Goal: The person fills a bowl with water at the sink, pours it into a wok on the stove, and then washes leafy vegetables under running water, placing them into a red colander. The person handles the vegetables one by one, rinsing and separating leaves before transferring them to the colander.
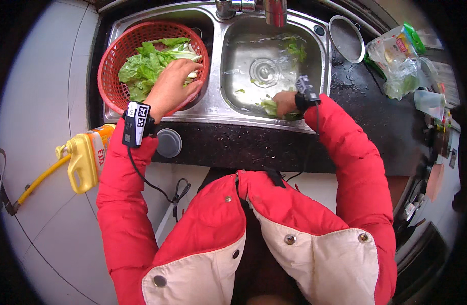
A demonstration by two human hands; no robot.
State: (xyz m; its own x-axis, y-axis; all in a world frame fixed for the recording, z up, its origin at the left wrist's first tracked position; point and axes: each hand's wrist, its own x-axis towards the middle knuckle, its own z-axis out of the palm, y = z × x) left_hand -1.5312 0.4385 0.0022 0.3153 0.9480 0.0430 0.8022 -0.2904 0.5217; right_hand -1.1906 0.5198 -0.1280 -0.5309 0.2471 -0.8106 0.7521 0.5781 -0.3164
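A red plastic colander [108,82] sits over the left sink basin, holding a heap of leafy greens [142,70] with white stalks. My left hand [177,84] rests at the greens' right side, fingers over the stalks and thumb near the colander's rim; whether it grips them cannot be told. In the right basin [241,57], which has water in it, my right hand [285,103] is at the near right corner, partly under water against pale green leaves [269,106]. Its fingertips are hidden. More leaves [295,49] float at the basin's far right, with small scraps near the drain.
A metal faucet [275,13] overhangs the sink's back edge. Right of the sink lie a mesh strainer [346,39], plastic bags [399,63] and a clear plastic cup [429,103]. A round grey lid [169,143] is on the front counter edge; a yellow jug [81,164] stands at left.
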